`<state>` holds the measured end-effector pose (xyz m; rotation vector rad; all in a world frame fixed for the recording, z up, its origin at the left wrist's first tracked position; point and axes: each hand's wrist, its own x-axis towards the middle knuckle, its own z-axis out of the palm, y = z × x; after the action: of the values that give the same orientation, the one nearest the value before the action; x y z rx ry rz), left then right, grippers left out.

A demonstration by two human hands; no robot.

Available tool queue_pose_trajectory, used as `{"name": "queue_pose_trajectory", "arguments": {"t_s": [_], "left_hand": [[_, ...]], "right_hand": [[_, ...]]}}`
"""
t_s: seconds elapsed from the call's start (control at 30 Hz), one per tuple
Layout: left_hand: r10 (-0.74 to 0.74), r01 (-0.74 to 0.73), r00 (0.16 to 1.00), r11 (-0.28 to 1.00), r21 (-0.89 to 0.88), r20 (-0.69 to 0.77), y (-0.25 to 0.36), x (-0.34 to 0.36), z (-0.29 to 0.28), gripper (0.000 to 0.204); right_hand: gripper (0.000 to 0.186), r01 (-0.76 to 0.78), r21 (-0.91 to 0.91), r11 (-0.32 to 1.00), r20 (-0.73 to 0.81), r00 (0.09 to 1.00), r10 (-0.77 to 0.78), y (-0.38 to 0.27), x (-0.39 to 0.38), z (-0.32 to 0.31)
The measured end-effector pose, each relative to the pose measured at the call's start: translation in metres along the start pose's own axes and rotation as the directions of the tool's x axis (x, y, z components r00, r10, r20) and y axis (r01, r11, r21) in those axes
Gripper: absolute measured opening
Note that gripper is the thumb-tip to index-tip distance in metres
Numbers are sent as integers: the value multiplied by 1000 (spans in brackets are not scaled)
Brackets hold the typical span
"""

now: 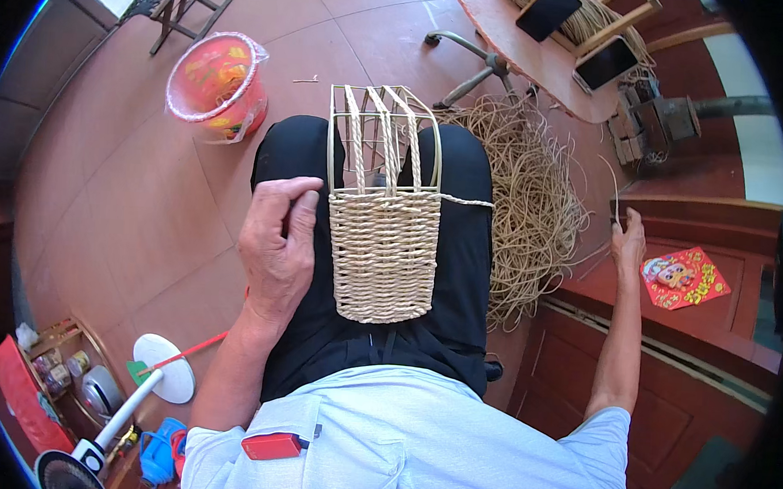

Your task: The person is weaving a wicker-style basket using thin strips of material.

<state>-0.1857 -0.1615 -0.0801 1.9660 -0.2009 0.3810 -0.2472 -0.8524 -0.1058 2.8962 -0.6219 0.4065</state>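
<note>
A partly woven basket [384,257] of pale twisted cord lies across my thighs. Its lower part is closely woven, while bare frame rods and several lengthwise cords [381,138] show at the far end. My left hand [278,243] is beside the basket's left edge, its fingers curled and the index fingertip close to the frame; whatever those fingers hold, if anything, is hidden. Out to the right, my right hand [628,244] pinches a thin strand of cord [615,181]. From the weave's top right corner another length of cord [466,201] runs over my right thigh.
A large heap of loose cord [522,198] lies on the floor by my right leg. A red bucket [218,85] stands far left. Two phones [550,12] rest on a table at the far right. A red printed paper [686,278] lies beyond my right hand; a white stand [163,370] is near left.
</note>
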Motion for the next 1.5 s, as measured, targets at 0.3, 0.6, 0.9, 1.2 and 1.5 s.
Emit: {"name": "queue_pose_trajectory", "arguments": {"t_s": [0.3, 0.6, 0.9, 1.2, 1.5], "left_hand": [[171, -176, 983, 980, 93, 67, 34, 14, 14, 16], [178, -197, 973, 972, 127, 149, 43, 14, 21, 18], [185, -236, 955, 946, 222, 231, 55, 31, 28, 17], [359, -444, 844, 885, 143, 398, 61, 42, 61, 15], [-15, 5, 977, 999, 45, 211, 61, 36, 42, 10]], "right_hand": [[42, 486, 717, 500, -219, 838, -500, -370, -100, -129], [9, 343, 890, 301, -168, 859, -484, -386, -82, -110], [7, 538, 728, 425, -313, 812, -492, -363, -74, -126], [18, 632, 625, 459, -424, 768, -480, -366, -83, -161], [22, -175, 975, 134, 203, 950, -235, -386, -122, -147]]}}
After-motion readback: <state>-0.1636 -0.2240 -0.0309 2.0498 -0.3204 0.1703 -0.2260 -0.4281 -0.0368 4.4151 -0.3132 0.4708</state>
